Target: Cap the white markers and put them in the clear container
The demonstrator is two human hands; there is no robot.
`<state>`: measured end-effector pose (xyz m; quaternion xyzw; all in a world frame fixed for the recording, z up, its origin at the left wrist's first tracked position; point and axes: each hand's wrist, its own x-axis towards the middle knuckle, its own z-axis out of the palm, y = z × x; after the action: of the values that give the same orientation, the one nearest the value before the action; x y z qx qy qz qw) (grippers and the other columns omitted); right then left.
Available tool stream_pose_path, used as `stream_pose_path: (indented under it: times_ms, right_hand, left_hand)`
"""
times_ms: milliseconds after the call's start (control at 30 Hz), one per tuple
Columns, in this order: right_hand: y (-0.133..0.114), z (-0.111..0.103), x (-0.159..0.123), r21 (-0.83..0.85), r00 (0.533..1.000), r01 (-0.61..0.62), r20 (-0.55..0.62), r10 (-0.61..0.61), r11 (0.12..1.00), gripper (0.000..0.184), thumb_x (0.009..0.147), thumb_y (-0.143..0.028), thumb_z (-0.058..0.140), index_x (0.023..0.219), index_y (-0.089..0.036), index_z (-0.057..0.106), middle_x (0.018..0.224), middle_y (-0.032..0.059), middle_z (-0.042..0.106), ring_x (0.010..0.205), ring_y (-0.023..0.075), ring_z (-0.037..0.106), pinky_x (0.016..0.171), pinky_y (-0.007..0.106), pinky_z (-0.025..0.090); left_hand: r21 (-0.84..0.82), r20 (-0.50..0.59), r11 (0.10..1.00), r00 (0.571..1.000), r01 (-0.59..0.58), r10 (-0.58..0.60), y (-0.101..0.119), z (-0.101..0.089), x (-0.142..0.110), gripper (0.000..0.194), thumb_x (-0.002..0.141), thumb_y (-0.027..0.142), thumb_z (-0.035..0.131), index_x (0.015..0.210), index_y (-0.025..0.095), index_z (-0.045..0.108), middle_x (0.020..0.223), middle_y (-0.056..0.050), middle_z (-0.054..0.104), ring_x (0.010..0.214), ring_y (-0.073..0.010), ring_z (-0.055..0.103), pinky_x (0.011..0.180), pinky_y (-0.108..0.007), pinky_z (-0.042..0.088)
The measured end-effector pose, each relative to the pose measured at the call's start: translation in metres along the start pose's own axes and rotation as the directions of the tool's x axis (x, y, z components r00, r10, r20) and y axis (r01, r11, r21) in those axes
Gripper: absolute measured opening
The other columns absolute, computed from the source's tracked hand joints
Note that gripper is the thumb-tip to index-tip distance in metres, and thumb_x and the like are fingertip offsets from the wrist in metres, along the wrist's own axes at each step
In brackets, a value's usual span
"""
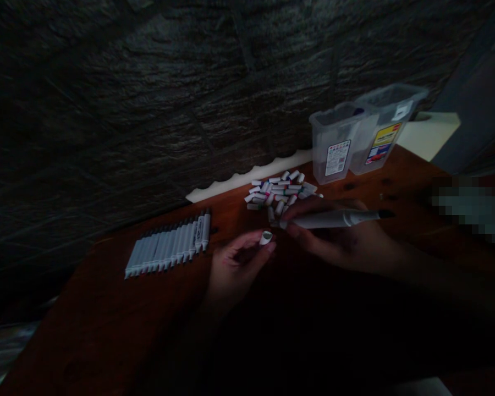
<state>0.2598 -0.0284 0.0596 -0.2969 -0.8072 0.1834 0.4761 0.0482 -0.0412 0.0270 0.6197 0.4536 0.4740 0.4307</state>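
Marker: gripped by the right hand, above the desk, right of the left hand. Right grip closed around it, thumb and fingers toward its left end. Barrel lies nearly level across the hand; dark end points right, narrower end points left toward the other hand.

Left grip: closed on a small white cap, pinched between thumb and fingers. Cap opening faces up, interior greenish. Cap and marker near each other, apart.

Just beyond the hands: loose pile of caps, white with coloured parts, lying at mixed angles on the desk. Exact count not readable.

Left of the left hand: row of markers, white barrels side by side, dark ends away from the person. Small print legible as dark marks only on the rightmost ones.

Behind and right of the pile: two clear containers, upright and adjacent. Left container bears a white label; right container bears a yellow and blue one. Pale yellow object beside the right container, identity unclear.

Far edge: pale scalloped strip along the foot of a dark wall with block-like joints. Lighting dim; near side of desk mostly in shadow.
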Motion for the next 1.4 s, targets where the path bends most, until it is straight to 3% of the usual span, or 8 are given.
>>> stream_pose_path:
  times_ms: [200, 600, 867, 1400]
  right_hand:
    - [0.000, 0.006, -0.004, 0.035, 0.994, 0.029, 0.101, -0.032, 0.999, 0.025, 0.087, -0.019, 0.062, 0.112, -0.021, 0.063, 0.101, 0.0023, 0.072, 0.087, 0.0132, 0.069, 0.078, 0.023, 0.054]
    - [0.001, 0.009, -0.006, -0.066, 0.988, 0.078, 0.136, -0.068, 0.995, 0.028, 0.088, -0.021, 0.061, 0.116, -0.024, 0.062, 0.102, 0.0020, 0.073, 0.086, 0.0159, 0.070, 0.074, 0.027, 0.055]
    - [0.018, -0.013, 0.007, -0.396, 0.995, -0.080, -0.088, 0.049, 0.915, 0.020, 0.091, -0.026, 0.054, 0.102, -0.017, 0.068, 0.097, 0.0072, 0.074, 0.077, 0.0200, 0.069, 0.067, 0.031, 0.054]
    - [0.013, -0.008, 0.005, -0.245, 0.994, -0.097, -0.082, 0.079, 0.965, 0.020, 0.090, -0.025, 0.057, 0.108, -0.020, 0.066, 0.099, 0.0053, 0.073, 0.079, 0.0175, 0.070, 0.069, 0.028, 0.055]
  left_hand:
    - [0.029, 0.002, 0.999, 0.999, -0.036, 0.036, -0.002, -0.001, 0.000, 0.019, 0.074, 0.017, 0.074, 0.093, 0.017, 0.072, 0.085, -0.002, 0.077, 0.073, -0.0136, 0.072, 0.069, -0.023, 0.062]
    - [0.020, -0.002, 1.000, 1.000, 0.005, -0.005, -0.002, 0.000, 0.001, 0.017, 0.075, 0.021, 0.073, 0.092, 0.019, 0.072, 0.086, -0.004, 0.077, 0.072, -0.0164, 0.073, 0.070, -0.030, 0.064]
    - [-0.022, -0.016, 0.999, 0.999, 0.038, -0.039, 0.008, 0.000, -0.001, 0.017, 0.075, 0.023, 0.075, 0.091, 0.017, 0.072, 0.087, -0.004, 0.077, 0.069, -0.0158, 0.072, 0.064, -0.027, 0.063]
    - [-0.048, 0.010, 0.998, 0.999, 0.047, -0.047, 0.005, -0.002, -0.001, 0.017, 0.073, 0.021, 0.076, 0.090, 0.017, 0.071, 0.087, -0.005, 0.077, 0.069, -0.0166, 0.072, 0.062, -0.028, 0.064]
